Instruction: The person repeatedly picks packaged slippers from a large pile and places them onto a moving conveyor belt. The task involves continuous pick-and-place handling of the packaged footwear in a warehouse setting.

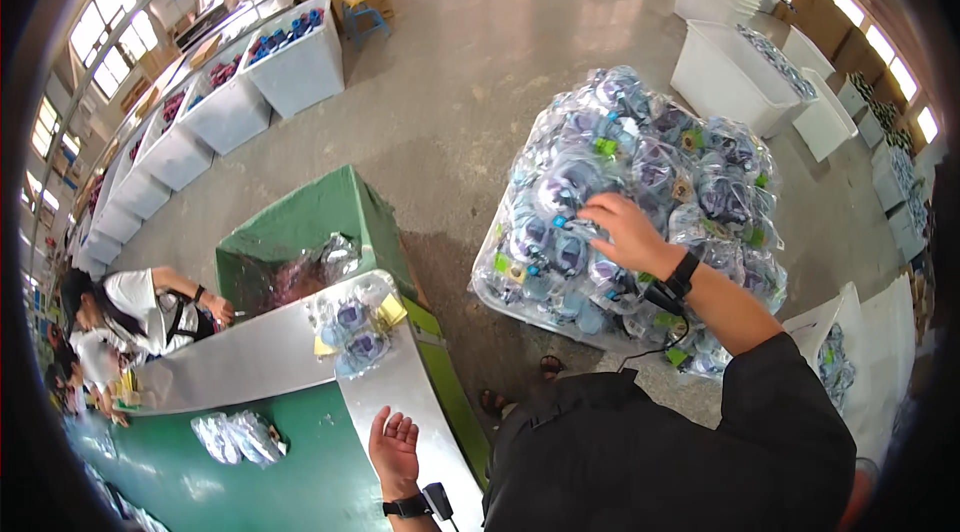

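My right hand (632,236) reaches over a big pile of clear plastic bags (655,167) heaped in a white bin. Its fingers are stretched out and apart, at or just above the bags; contact is hard to tell. Grey-blue and purple goods with green tags show through the plastic; their kind is unclear. My left hand (395,444) is open, palm up with loosely bent fingers, above the metal tabletop (385,397), holding nothing. Farther along that top lie a few similar bagged goods (352,332) beside yellow pieces.
A green conveyor belt (320,472) carries another bagged bundle (238,437). Behind the metal top stands a green bin (300,222) with crumpled plastic. A co-worker (150,307) is at the left. White bins (295,57) line the left; more white tubs (735,82) stand right.
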